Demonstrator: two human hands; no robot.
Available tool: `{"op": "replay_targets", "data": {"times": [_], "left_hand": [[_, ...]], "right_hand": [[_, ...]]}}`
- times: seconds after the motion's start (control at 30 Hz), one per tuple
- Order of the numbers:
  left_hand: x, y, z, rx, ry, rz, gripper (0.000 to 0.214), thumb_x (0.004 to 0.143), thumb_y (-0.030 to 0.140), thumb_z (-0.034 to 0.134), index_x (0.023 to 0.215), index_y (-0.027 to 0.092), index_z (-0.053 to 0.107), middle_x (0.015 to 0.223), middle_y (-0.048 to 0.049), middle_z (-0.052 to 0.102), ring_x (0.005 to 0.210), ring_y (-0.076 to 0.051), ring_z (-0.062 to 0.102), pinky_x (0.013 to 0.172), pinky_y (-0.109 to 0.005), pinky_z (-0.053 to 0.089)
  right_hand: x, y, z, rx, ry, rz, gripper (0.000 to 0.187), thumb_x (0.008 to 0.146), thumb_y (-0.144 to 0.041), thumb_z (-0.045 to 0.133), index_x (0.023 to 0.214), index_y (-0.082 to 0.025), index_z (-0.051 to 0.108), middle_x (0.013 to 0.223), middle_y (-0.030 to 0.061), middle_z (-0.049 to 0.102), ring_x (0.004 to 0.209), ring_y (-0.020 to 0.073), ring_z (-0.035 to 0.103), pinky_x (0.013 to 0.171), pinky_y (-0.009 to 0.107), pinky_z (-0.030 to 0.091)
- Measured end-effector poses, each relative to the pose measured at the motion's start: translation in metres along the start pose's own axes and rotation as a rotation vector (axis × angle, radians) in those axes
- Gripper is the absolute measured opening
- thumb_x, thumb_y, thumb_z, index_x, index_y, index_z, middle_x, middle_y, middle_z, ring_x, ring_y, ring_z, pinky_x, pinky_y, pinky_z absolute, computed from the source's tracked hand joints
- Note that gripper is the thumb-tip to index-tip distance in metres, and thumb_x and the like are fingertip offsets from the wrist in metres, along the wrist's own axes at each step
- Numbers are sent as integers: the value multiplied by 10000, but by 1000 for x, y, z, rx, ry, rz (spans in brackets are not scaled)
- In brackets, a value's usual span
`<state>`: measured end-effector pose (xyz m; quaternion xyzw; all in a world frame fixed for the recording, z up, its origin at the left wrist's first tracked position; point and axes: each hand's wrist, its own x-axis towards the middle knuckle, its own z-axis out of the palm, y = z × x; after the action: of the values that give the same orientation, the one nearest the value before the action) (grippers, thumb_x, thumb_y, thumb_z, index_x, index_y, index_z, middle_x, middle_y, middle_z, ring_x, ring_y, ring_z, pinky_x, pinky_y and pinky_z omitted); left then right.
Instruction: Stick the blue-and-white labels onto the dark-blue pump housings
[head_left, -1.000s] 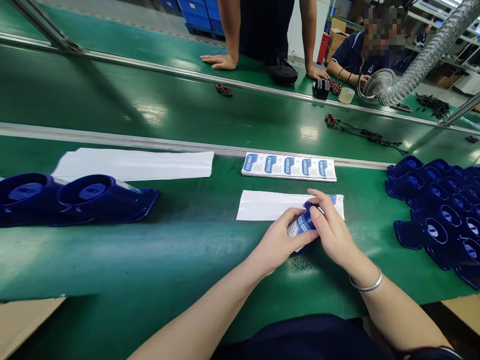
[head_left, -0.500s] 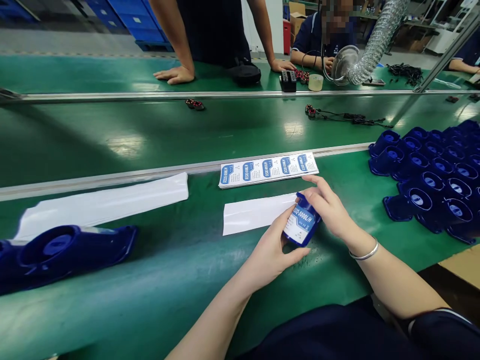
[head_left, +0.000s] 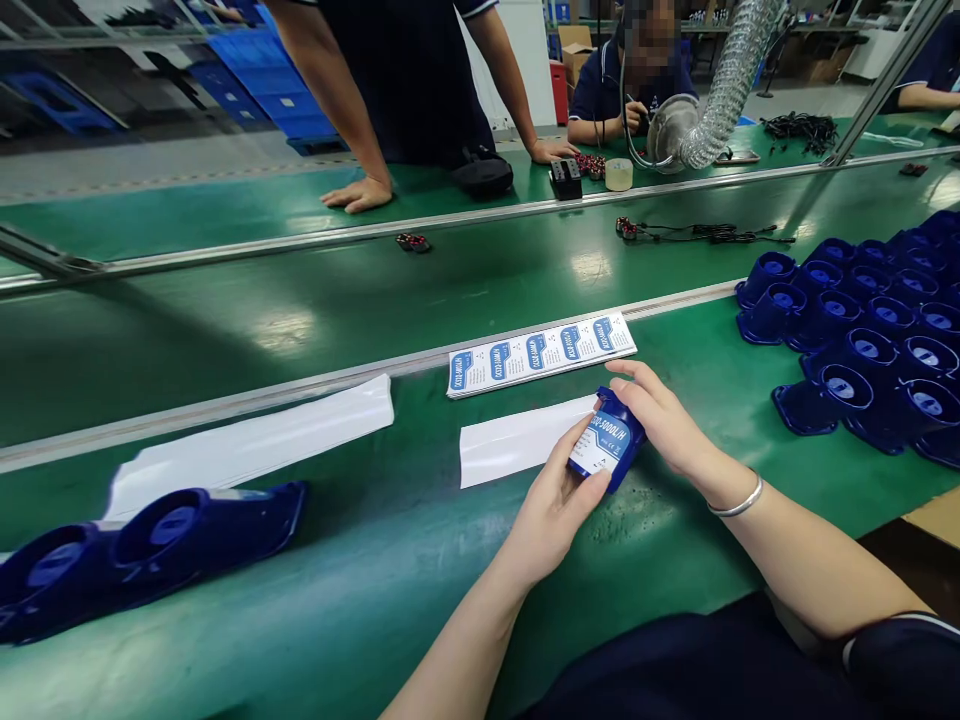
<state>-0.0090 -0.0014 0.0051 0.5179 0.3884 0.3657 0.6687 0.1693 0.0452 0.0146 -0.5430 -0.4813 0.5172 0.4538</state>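
Observation:
A small dark blue plastic part (head_left: 609, 442) with a blue-and-white label on its face sits between both my hands, low over the green table. My left hand (head_left: 556, 505) cups it from below-left, thumb on the label. My right hand (head_left: 661, 425) wraps round its top and right side; a silver bangle is on that wrist. Just behind the part lies a white backing strip (head_left: 517, 452). A sheet of several printed labels (head_left: 540, 353) lies beyond it.
Several blue parts (head_left: 862, 330) are heaped at the right. Two labelled blue parts (head_left: 150, 545) lie at the left, by more white backing paper (head_left: 255, 445). A metal rail (head_left: 225, 400) borders the conveyor belt. Across it, one person leans on both hands; another sits by a flexible duct (head_left: 724, 85).
The label that my fingers were pressing round the blue part now lies flat on its face. My view has swung left and upward; both hands stay on the part.

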Motion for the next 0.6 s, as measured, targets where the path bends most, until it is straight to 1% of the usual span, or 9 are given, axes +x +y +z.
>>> {"op": "replay_targets", "data": {"times": [0.07, 0.17, 0.23, 0.33, 0.4, 0.43, 0.5, 0.53, 0.6], "left_hand": [[1, -3, 2, 10, 42, -4, 695, 901, 461, 680, 1500, 230, 414, 1616, -117, 393, 1501, -299, 350, 1231, -424, 327], [0, -10, 7, 75, 69, 16, 745, 853, 361, 727, 1505, 238, 389, 1614, -120, 383, 1471, -307, 397, 1195, -445, 384], [-1, -15, 10, 216, 115, 110, 754, 829, 287, 729, 1497, 230, 384, 1577, -141, 411, 1428, -310, 448, 1161, -471, 423], [-2, -16, 11, 489, 226, 339, 686, 805, 232, 727, 1428, 228, 441, 1458, -142, 509, 1362, -297, 496, 1144, -483, 427], [-4, -9, 9, 615, 305, 451, 620, 793, 241, 743, 1357, 237, 488, 1356, -124, 577, 1291, -282, 542, 1113, -457, 447], [-5, -3, 6, 659, 349, 473, 584, 791, 259, 751, 1322, 243, 507, 1309, -113, 604, 1248, -276, 567, 1084, -440, 466], [-10, 12, -3, 732, 472, 462, 537, 804, 312, 750, 1285, 254, 518, 1263, -102, 632, 1189, -274, 602, 1031, -422, 489], [-13, 19, -10, 769, 557, 432, 539, 810, 344, 746, 1287, 254, 511, 1263, -104, 636, 1177, -282, 612, 1018, -426, 490], [-19, 32, -31, 858, 769, 315, 578, 812, 421, 741, 1301, 238, 493, 1263, -122, 639, 1159, -313, 628, 990, -444, 489]], "right_hand": [[0, 2, 1, -8, 0, -14, 453, 902, -510, 573, 1267, -241, 577, 898, 0, 688, 854, 217, 621, 794, 366, 469], [-2, 6, 3, 43, -8, -27, 504, 891, -526, 601, 1296, -229, 559, 901, 8, 707, 896, 235, 648, 834, 379, 485], [-4, 10, 4, 74, 23, -16, 533, 882, -569, 615, 1290, -229, 574, 952, 23, 715, 928, 247, 655, 838, 378, 496], [-4, 18, 6, 80, 69, -1, 565, 889, -666, 575, 1256, -238, 625, 1116, 54, 704, 1059, 272, 638, 877, 380, 511], [-3, 23, 6, 91, 0, 28, 610, 918, -723, 491, 1297, -261, 613, 1213, 67, 686, 1118, 288, 637, 858, 385, 537], [-2, 25, 6, 94, -42, 46, 635, 923, -744, 458, 1321, -270, 598, 1242, 76, 679, 1128, 296, 641, 822, 387, 553], [-1, 28, 5, 106, -92, 56, 662, 923, -760, 446, 1364, -279, 557, 1270, 99, 667, 1145, 316, 647, 731, 382, 572], [0, 28, 4, 112, -90, 48, 659, 923, -754, 460, 1372, -278, 541, 1270, 111, 664, 1157, 326, 647, 693, 377, 573], [1, 28, 3, 113, -59, 21, 628, 928, -726, 492, 1363, -275, 532, 1254, 128, 663, 1172, 340, 650, 648, 368, 566]]}}
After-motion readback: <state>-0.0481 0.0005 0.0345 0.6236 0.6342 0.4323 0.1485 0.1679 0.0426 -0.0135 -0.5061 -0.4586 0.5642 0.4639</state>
